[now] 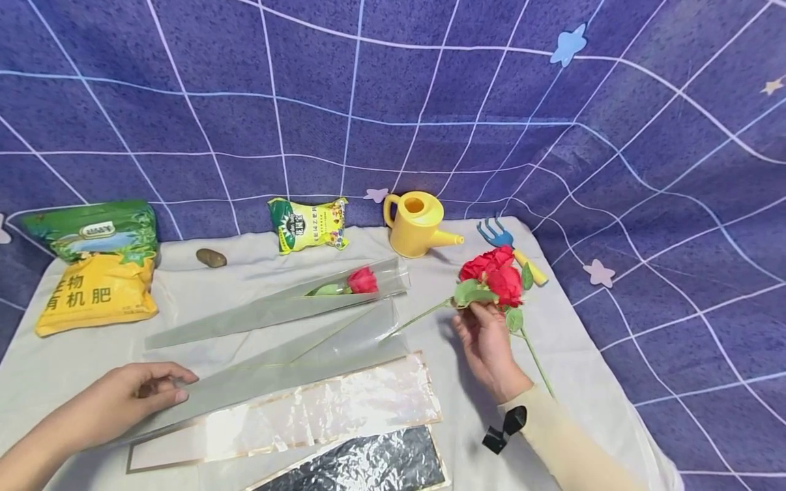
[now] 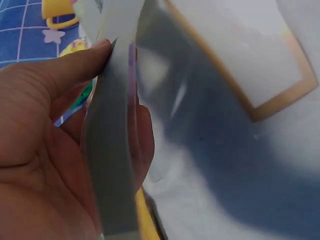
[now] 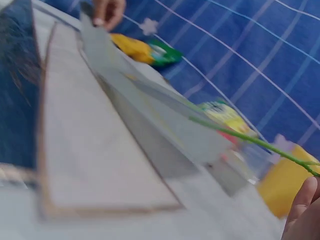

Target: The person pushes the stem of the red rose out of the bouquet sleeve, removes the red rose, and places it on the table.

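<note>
My left hand [image 1: 132, 399] pinches the narrow end of a grey see-through flower sleeve [image 1: 319, 351]; the left wrist view shows the sleeve [image 2: 112, 165] between thumb and fingers. With my right hand [image 1: 488, 348] I hold a red rose just under its bloom, its green stem [image 1: 424, 319] slanting down-left to the sleeve's wide end. In the right wrist view the stem's tip [image 3: 200, 121] overlaps the sleeve; whether it is inside I cannot tell. Red blooms [image 1: 505, 283] crowd together above my right fingers, and another stem [image 1: 537, 365] runs down to the right, partly behind the sleeve of my arm.
Behind lies a wrapped red rose [image 1: 362, 280]. A white gold-edged sleeve [image 1: 295, 412] and a black one [image 1: 374, 467] lie in front. Along the back are fertilizer bags [image 1: 98, 293], a stone [image 1: 211, 258], a small packet [image 1: 310, 225], a yellow watering can [image 1: 416, 228] and a hand rake [image 1: 500, 235].
</note>
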`<move>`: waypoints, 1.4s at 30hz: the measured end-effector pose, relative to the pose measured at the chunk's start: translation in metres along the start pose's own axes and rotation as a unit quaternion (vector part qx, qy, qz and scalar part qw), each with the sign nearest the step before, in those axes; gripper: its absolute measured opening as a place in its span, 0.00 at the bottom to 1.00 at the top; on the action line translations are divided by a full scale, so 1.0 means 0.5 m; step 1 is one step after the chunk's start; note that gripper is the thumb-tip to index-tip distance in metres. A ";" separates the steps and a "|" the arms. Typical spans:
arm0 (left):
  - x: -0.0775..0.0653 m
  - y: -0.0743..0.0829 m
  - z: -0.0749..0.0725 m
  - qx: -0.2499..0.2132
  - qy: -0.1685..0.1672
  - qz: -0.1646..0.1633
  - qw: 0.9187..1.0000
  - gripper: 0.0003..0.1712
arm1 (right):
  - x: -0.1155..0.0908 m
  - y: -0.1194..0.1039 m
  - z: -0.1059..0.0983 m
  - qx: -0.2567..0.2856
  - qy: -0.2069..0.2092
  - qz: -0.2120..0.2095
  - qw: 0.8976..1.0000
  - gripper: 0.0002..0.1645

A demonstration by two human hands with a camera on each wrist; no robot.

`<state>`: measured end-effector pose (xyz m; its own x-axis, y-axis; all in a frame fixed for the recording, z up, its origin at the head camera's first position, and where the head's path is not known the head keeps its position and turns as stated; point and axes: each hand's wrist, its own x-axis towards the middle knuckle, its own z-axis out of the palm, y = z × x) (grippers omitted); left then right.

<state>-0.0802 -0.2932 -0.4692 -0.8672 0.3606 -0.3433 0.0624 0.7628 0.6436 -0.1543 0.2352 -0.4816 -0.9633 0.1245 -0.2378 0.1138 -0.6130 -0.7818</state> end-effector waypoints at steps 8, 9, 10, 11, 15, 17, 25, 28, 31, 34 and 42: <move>0.005 0.022 -0.002 0.088 0.123 -0.019 0.988 0.27 | 0.032 -0.129 -0.047 -0.016 -0.049 -0.053 0.997 0.12; 0.004 0.025 -0.003 0.085 0.137 -0.016 0.987 0.27 | 0.034 -0.141 -0.051 -0.038 -0.066 -0.050 0.996 0.11; 0.004 0.028 -0.004 0.080 0.147 -0.012 0.986 0.27 | 0.036 -0.152 -0.055 -0.066 -0.084 -0.045 0.993 0.10; 0.003 0.032 -0.004 0.074 0.155 -0.007 0.985 0.26 | 0.038 -0.162 -0.058 -0.096 -0.103 -0.040 0.989 0.09; -0.004 0.043 -0.003 0.054 0.165 0.013 0.985 0.22 | 0.045 -0.175 -0.068 -0.278 -0.169 -0.027 0.945 0.08; -0.006 0.048 -0.001 0.051 0.166 0.017 0.985 0.22 | 0.050 -0.170 -0.070 -0.389 -0.191 -0.034 0.901 0.09; -0.011 0.057 0.006 0.063 0.170 0.031 0.983 0.18 | 0.064 -0.131 -0.068 -0.657 -0.221 -0.114 0.711 0.03; -0.013 0.057 0.009 0.062 0.165 0.030 0.984 0.19 | 0.070 -0.124 -0.061 -0.698 -0.216 -0.151 0.666 0.02; -0.013 0.061 0.012 0.063 0.163 0.032 0.984 0.19 | 0.075 -0.121 -0.057 -0.727 -0.210 -0.169 0.631 0.03; -0.012 0.066 0.015 0.063 0.161 0.036 0.984 0.18 | 0.081 -0.117 -0.056 -0.750 -0.208 -0.174 0.604 0.03; -0.010 0.079 0.015 0.063 0.153 0.035 0.986 0.19 | 0.090 -0.104 -0.055 -0.769 -0.216 -0.183 0.573 0.02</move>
<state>-0.0697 -0.2607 -0.4473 -0.9660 0.2500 -0.0665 0.1709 0.8096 0.5616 -0.1968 0.2942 -0.4673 -0.9238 -0.3828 0.0084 -0.3547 0.8473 -0.3952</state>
